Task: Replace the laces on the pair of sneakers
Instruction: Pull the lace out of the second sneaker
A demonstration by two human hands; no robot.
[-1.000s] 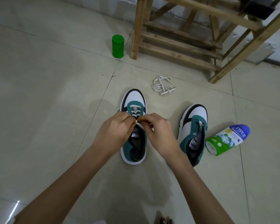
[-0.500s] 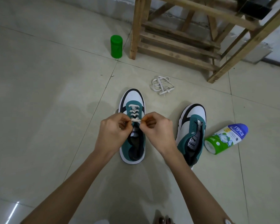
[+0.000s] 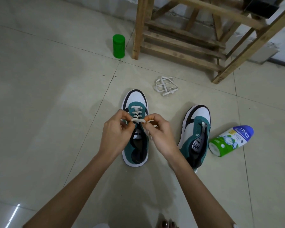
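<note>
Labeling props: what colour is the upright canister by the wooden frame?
Solid green canister, clearest in the head view.

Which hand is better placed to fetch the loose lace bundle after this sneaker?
Probably the right hand: the lace bundle lies ahead on its side; the left hand would reach across the sneaker.

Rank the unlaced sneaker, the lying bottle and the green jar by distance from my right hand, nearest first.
1. Unlaced sneaker, just right of the right hand.
2. Lying bottle, farther right, beyond that sneaker.
3. Green jar, far ahead to the left.
</note>
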